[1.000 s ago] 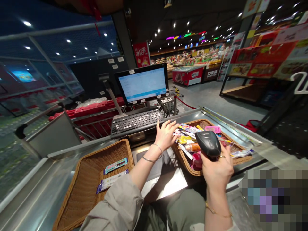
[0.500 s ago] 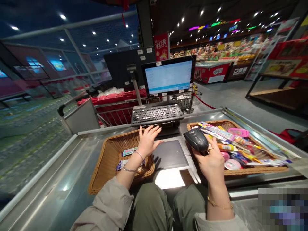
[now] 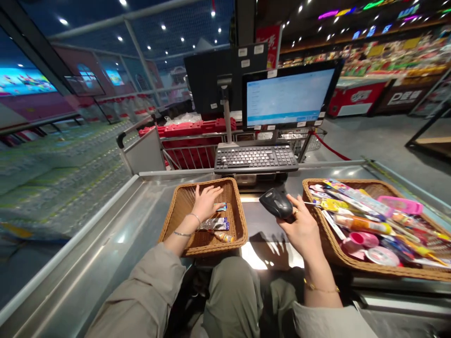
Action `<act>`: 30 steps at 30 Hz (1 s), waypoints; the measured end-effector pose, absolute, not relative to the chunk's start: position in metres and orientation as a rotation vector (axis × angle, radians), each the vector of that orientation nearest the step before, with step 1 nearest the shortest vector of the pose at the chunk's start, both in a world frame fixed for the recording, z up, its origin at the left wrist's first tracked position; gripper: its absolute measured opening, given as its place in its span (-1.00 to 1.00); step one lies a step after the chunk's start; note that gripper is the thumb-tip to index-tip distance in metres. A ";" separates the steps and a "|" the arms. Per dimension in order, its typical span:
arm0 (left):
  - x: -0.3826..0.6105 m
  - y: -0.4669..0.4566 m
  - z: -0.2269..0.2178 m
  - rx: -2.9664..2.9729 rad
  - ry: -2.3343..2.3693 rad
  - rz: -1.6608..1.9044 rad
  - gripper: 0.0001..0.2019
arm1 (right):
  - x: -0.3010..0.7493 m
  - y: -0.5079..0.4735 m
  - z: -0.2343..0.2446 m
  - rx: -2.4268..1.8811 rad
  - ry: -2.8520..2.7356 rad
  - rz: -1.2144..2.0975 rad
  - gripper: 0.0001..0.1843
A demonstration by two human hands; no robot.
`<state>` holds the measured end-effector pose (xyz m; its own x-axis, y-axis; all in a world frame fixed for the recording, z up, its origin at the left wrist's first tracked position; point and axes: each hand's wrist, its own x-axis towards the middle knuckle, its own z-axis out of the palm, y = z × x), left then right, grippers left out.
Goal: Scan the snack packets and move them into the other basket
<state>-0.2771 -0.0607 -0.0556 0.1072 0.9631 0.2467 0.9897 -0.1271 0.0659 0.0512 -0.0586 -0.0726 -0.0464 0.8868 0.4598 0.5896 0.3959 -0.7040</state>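
Note:
My left hand [image 3: 206,203] lies flat with spread fingers inside the left wicker basket [image 3: 183,206], resting on a teal packet [image 3: 221,206]. Just below it in the same basket lie a purple-and-white packet [image 3: 214,224] and a small orange item [image 3: 222,236]. My right hand [image 3: 299,229] is closed around a black handheld barcode scanner [image 3: 276,203], held above the steel counter between the two baskets. The right wicker basket [image 3: 329,244] is full of several colourful packets, tubes and tubs.
A keyboard [image 3: 255,157] and a lit checkout screen [image 3: 289,97] stand behind the baskets. Red shopping baskets and a metal rail [image 3: 190,141] sit behind the counter. The steel counter [image 3: 105,244] stretches to the left. Store aisles and a red freezer [image 3: 355,96] are at the back right.
My left hand has gone from the right basket across to the left basket, where an orange item now lies. The view has swung left. My right hand keeps the scanner.

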 end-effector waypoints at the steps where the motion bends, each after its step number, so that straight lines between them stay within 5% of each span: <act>1: -0.283 -0.060 -0.060 -2.247 -2.007 -0.308 -0.48 | 0.048 -0.057 -0.074 -1.299 -1.754 0.417 -0.81; 30: -0.360 -0.037 -0.166 -2.236 -1.867 0.395 -0.76 | 0.026 -0.045 -0.109 -1.361 -1.851 0.450 -0.76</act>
<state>-0.3602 -0.0365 -0.1662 0.1659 0.9833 -0.0746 0.9293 -0.1812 -0.3219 0.0257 -0.0450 -0.1088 -0.1230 0.9174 0.3784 0.6417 0.3644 -0.6749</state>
